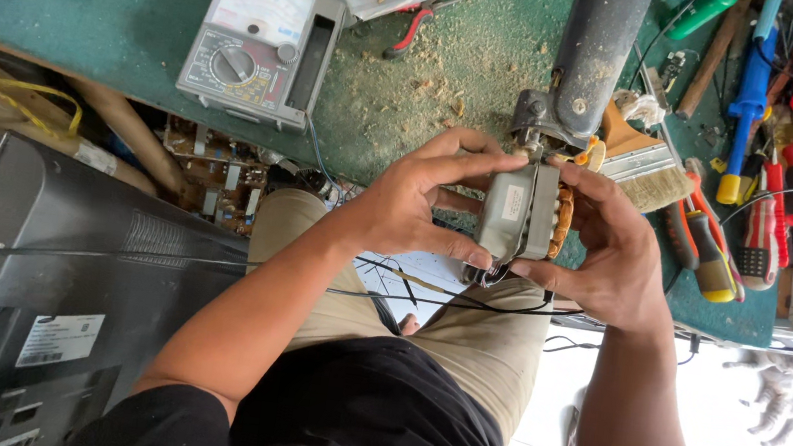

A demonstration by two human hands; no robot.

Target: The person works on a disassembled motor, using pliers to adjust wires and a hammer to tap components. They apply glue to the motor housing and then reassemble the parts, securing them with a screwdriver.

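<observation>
Holding a small transformer point(518, 218) in both hands above the lap, just off the green bench point(138, 30) edge.

Far left, a dark TV casing point(58, 272) leans beside the knee; an analogue multimeter point(259, 43) sits on the bench within reach. Left hand point(414, 200) wraps the grey laminated core, thumb beneath and fingers over the top, steadying it. Right hand point(610, 249) closes on the copper-winding side, likely to turn that face to view. Brush point(645, 168) and screwdrivers point(763, 197) lie just right, handles toward the person.
</observation>
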